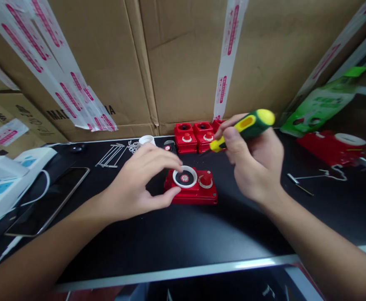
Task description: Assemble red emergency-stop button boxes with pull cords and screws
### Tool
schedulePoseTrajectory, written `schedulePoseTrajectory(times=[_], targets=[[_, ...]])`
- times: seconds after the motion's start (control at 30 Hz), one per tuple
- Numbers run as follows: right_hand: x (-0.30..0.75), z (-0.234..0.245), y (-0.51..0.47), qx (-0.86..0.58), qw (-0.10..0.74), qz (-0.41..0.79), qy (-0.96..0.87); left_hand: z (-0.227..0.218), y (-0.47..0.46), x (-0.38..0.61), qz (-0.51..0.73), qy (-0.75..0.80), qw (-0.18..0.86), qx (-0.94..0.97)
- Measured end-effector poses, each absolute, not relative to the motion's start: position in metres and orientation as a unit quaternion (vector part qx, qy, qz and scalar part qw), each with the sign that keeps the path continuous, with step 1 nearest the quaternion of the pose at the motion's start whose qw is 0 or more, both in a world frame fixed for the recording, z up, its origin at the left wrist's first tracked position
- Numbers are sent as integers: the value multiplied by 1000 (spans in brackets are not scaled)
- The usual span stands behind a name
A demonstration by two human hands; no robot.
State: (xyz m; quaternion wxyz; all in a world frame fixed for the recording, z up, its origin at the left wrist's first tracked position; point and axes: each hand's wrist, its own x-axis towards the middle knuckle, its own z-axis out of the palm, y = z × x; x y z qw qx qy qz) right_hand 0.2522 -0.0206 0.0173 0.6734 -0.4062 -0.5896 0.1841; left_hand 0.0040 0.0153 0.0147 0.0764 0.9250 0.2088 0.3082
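Note:
A red box (pixel 195 196) with a red knob (pixel 205 179) on its right side lies on the black tabletop in front of me. Around a black disc with a red-and-white emblem (pixel 184 178) sits a white ring (pixel 194 184). My left hand (pixel 148 179) reaches in from the left, its thumb and a finger curved against the ring's left edge. Above and right of the box, my right hand (pixel 255 159) grips a yellow and dark green screwdriver (pixel 248 125). Its shaft points down and left, apart from the box; the tip is blurred.
Several similar red boxes (pixel 186 140) stand at the back against cardboard (pixel 183 62). Left are metal brackets (pixel 110 155), a white cup-like part (pixel 146 139), a phone (pixel 54 200) and a power strip (pixel 29 167). A green bottle (pixel 324 100) and another red housing (pixel 327 148) are right.

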Motion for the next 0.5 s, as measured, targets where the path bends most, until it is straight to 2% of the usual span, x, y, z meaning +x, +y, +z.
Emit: schedulePoseTrajectory(times=[0.1, 0.27, 0.37, 0.5], targets=[[254, 18, -23, -415, 690, 88, -586, 8, 25, 3, 238, 242, 106, 935], [259, 16, -18, -448, 633, 104, -622, -9, 29, 4, 171, 257, 175, 935], [261, 13, -15, -477, 598, 72, -640, -11, 29, 4, 171, 256, 181, 934], [262, 12, -14, -491, 594, 53, -635, -9, 30, 4, 173, 250, 181, 935]])
